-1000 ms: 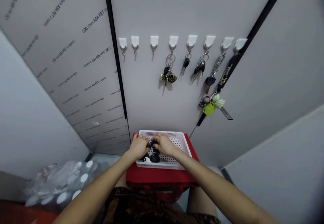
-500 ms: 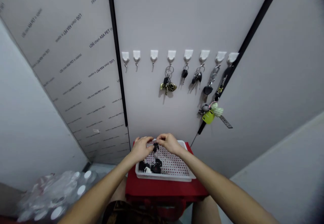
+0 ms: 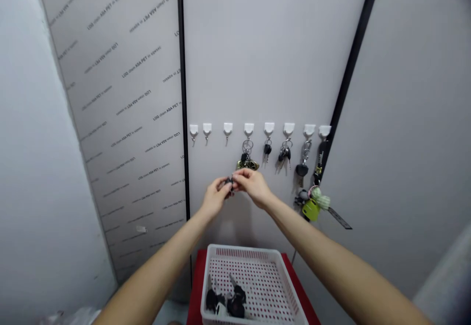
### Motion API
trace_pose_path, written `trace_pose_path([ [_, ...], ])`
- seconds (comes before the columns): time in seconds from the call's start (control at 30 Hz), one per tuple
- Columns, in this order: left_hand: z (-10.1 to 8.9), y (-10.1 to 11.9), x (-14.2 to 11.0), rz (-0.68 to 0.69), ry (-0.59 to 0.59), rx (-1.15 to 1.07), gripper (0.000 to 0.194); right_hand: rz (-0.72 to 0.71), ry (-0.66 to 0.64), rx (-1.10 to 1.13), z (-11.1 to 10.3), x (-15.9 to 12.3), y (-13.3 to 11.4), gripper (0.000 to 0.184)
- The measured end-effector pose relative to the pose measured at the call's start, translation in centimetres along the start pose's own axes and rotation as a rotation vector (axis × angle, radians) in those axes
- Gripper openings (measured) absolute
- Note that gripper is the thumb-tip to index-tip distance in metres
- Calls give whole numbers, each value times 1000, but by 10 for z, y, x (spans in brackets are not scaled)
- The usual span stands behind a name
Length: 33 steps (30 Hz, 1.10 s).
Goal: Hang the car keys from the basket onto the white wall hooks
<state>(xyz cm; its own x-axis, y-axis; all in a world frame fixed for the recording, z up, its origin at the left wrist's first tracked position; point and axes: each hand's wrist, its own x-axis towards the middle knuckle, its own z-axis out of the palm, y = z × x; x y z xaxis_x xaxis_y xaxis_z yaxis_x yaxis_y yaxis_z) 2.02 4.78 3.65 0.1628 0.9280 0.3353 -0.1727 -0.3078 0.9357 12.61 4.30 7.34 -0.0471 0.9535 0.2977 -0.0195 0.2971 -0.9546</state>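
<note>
A small bunch of black-headed keys is held up in front of the wall, partly hidden by fingers. My left hand pinches it from the left. Its top end is between the fingertips of my right hand. Just behind my right hand hangs a key ring with brass-coloured charms. A row of white adhesive hooks runs across the wall above both hands. Below them, a white perforated basket holds more black keys and a white piece in its near left part.
Further right on the hooks hang a single key set, a bunch of keys, a key on a chain and a strap with a lime-green tag. The basket rests on a red surface. A black strip edges the panel.
Both hands have lifted the small key bunch out of the basket, up towards the hooks. Other keys stay in the basket. The view has tilted upward.
</note>
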Motion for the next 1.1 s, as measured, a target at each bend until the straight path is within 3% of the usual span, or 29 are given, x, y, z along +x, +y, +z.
trace_pose_path([
  [0.17,5,47,39,95,110,-77,15,-151,161,19,15,40,-41,7],
  [0.37,2,64,67,141,172,-38,13,-215,279,-57,25,66,-57,11],
  [0.57,-2,61,70,75,155,118,12,-193,329,-216,26,77,-50,12],
  [0.67,-11,49,59,9,168,141,15,-337,356,-350,19,71,-40,17],
  [0.77,-24,19,37,-46,177,194,22,-531,378,-464,8,42,-12,25],
  [0.8,-28,4,25,-64,150,232,23,-535,335,-498,3,26,3,26],
  [0.87,-35,-29,-3,-98,40,339,24,-430,108,-592,-5,-13,39,24],
  [0.93,-39,-62,-37,-128,-114,469,23,-208,-329,-725,-13,-55,79,22],
  [0.97,-40,-76,-53,-136,-192,537,23,-134,-464,-790,-16,-73,98,22],
  [1.03,-40,-97,-80,-160,-348,687,23,-51,-625,-895,-20,-101,129,27],
  [1.1,-37,-105,-98,-122,-484,865,24,-50,-693,-988,-22,-116,150,31],
])
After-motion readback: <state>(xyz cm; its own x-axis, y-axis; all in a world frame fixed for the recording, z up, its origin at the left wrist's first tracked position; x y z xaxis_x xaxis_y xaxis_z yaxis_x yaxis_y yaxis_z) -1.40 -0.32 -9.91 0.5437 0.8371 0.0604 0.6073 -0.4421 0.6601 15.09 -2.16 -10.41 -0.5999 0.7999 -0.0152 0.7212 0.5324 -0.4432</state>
